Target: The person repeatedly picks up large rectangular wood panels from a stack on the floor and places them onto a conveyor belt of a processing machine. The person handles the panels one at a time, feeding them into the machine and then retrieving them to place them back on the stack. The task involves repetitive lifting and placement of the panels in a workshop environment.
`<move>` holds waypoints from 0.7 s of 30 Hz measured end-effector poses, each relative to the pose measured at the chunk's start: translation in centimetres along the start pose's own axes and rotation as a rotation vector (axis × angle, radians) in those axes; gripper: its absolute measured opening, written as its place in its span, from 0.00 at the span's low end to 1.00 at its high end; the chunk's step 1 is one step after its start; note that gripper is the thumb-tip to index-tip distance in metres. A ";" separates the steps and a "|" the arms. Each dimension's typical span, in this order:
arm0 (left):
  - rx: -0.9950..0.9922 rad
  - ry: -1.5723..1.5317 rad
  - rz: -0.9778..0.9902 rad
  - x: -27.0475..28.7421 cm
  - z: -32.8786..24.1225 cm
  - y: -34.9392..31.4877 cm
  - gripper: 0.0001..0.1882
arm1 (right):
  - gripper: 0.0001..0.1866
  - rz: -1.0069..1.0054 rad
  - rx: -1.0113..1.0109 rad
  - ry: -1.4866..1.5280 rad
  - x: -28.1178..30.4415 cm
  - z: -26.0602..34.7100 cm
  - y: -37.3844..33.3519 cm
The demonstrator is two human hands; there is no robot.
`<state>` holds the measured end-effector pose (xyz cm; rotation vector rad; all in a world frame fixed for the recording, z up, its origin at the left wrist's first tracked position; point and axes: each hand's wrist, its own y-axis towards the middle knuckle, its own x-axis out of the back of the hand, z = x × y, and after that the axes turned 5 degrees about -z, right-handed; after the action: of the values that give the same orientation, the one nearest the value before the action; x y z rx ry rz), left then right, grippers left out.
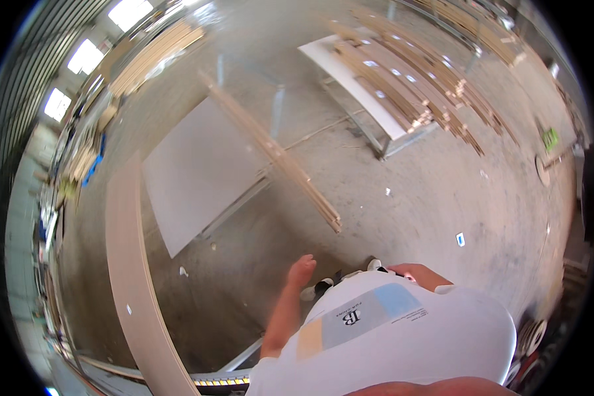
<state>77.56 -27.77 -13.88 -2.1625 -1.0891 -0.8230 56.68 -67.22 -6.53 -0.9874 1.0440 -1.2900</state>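
My left hand [302,270] hangs in front of my body, over the concrete floor. Its fingers are curled in, and nothing shows in them. Nearest to it are my shoes and the ends of some long thin wooden strips [310,191], which lie along the edge of a grey board-topped table [201,171]. On the other side, my right forearm [428,275] is bent close to the white shirt. The fingers of that hand are hidden, so what they hold, if anything, does not show.
A long brown panel [129,264] runs down the left side. Bundles of wooden strips [402,72] cover a white-topped metal-framed table [313,49] farther off at the right. More boards [155,56] are stacked by the far left wall. Small scraps [460,239] lie on the floor.
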 end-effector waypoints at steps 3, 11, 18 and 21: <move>0.025 -0.349 0.056 -10.6 1.4 -0.6 0.19 | 0.28 0.041 -0.020 0.369 4.0 -5.5 -0.9; -0.207 0.107 0.312 -12.4 -5.0 2.5 0.17 | 0.24 -0.196 0.040 0.135 12.8 -18.3 -0.8; -0.236 0.207 0.562 -11.4 -7.6 12.4 0.14 | 0.12 -0.520 0.492 -0.586 17.7 -23.3 4.9; -0.202 0.279 0.606 -8.9 -6.5 14.9 0.13 | 0.11 -0.607 0.442 -0.574 18.3 -16.6 4.9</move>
<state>84.07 -44.21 -19.48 -2.2629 -0.1906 -0.9252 41.83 -85.15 -16.24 -1.2617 -0.0029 -1.4950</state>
